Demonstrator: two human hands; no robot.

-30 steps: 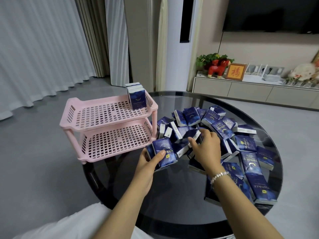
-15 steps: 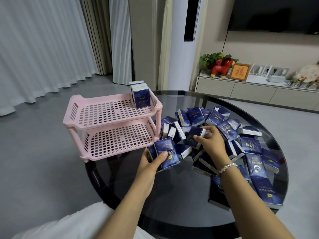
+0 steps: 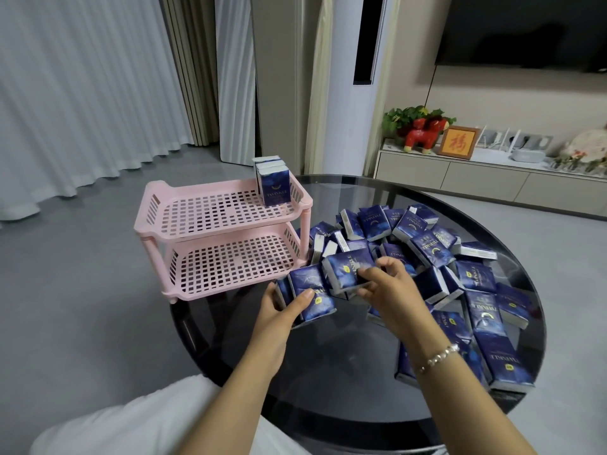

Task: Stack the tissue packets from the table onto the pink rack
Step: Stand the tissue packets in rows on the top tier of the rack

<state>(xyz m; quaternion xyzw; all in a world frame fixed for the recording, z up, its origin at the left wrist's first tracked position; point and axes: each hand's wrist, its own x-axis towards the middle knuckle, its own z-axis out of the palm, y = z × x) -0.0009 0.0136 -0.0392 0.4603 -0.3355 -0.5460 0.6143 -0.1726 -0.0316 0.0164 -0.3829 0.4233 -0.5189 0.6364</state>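
1. Two hands at the near edge of the pile. The left hand [image 3: 282, 310] grips a small bundle of tissue packets [image 3: 308, 295], thumb across the front, held upright just off the round glass bench [image 3: 328, 349].
2. One packet [image 3: 349, 269] pinched in the right hand [image 3: 387, 287], fingers curled over its near edge. Its long axis runs left to right, tilted, and its left end is just beside the left hand's bundle.
3. Key relation: the pink rack [image 3: 220, 238] lies forward and to the left of both hands; the left hand is nearer to it. The next move probably adds the right-hand packet to the bundle.
4. Many loose packets [image 3: 476, 307] heaped to the right, lying at mixed angles.
5. Few packets stored so far: one upright row [image 3: 272, 182] at the far right corner of the rack's top shelf; the lower shelf shows none.
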